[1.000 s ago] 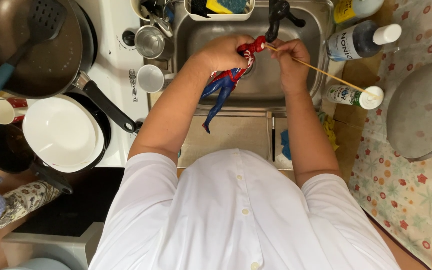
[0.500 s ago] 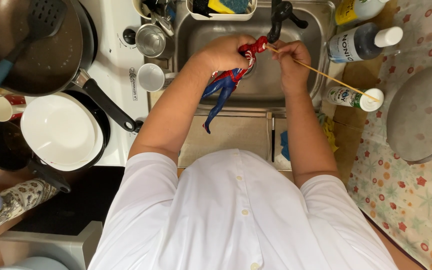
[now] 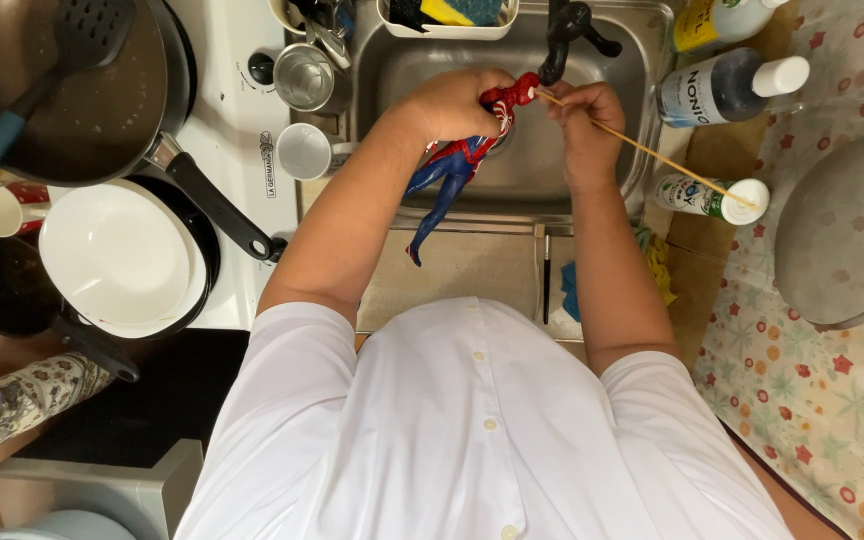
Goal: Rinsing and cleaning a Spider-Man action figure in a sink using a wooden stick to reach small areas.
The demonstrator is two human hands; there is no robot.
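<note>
Over sink, red-blue toy figure (image 3: 460,160)

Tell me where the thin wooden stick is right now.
In the head view, the thin wooden stick is held in the right hand over the sink, its tip at the head of the red-and-blue toy figure that the left hand grips.

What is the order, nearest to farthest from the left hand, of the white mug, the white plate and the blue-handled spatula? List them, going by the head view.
From the left hand:
1. White mug, just left of the sink.
2. White plate, farther left on the stove, in a black pan.
3. Blue-handled spatula, in the big pan at far left.
</note>
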